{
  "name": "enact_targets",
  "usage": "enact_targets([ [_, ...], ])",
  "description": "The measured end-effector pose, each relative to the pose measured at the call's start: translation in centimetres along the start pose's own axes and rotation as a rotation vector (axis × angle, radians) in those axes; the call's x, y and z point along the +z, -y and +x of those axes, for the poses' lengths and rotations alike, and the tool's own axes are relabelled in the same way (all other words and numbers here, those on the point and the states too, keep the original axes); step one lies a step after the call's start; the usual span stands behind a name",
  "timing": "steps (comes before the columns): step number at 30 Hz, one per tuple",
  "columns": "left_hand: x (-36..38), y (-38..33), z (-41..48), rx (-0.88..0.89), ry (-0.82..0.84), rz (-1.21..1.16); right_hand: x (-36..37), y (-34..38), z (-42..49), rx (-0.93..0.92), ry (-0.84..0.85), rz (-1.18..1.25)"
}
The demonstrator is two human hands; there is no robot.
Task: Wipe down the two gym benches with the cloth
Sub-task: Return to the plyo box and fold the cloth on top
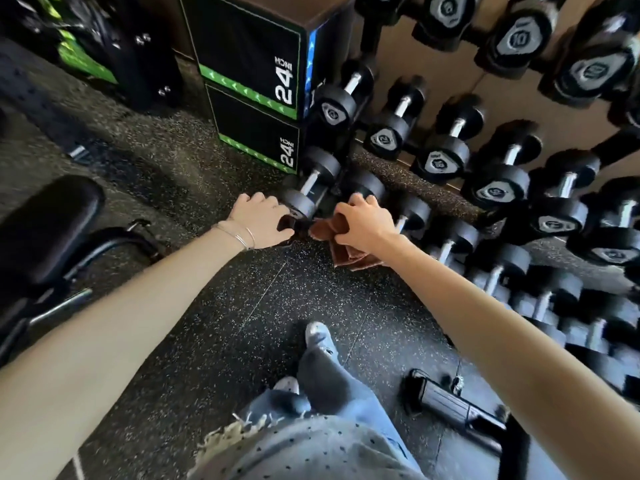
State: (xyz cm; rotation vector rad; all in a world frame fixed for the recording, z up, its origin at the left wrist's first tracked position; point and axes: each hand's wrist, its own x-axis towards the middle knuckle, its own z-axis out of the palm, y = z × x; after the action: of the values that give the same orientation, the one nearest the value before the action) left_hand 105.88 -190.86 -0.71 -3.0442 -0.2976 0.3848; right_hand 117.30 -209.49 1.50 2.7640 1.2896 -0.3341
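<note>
Black speckled rubber floor [214, 306] under my shoes [318, 336]. A bench [45, 230] stands on it to my left, stacked boxes [256, 140] sit ahead, and dumbbells [446, 157] are racked on my right.

The cloth [349, 251] is rusty brown. The floor [207, 306] is black, flecked with pale specks. The stacked boxes [249, 64] are black with bright green arrow-patterned bands and white "24 INCH" lettering. The dumbbells [446, 157] are black with grey end badges and silver handles. The bench [48, 230] is black. The jeans [367, 396] are light blue, and the top [311, 452] is grey with dark dots.
</note>
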Motion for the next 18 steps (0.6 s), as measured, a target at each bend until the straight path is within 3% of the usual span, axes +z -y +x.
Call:
enact_targets([
  [8,1.5,6.5,1.3,-0.174,0.042,-0.036,-0.8,2.3,9.4,-0.172,0.015,-0.028],
  [18,-0.4,11.7,10.1,-0.266,0.067,-0.065,-3.0,1.1,21.8,-0.306,0.065,-0.027],
])
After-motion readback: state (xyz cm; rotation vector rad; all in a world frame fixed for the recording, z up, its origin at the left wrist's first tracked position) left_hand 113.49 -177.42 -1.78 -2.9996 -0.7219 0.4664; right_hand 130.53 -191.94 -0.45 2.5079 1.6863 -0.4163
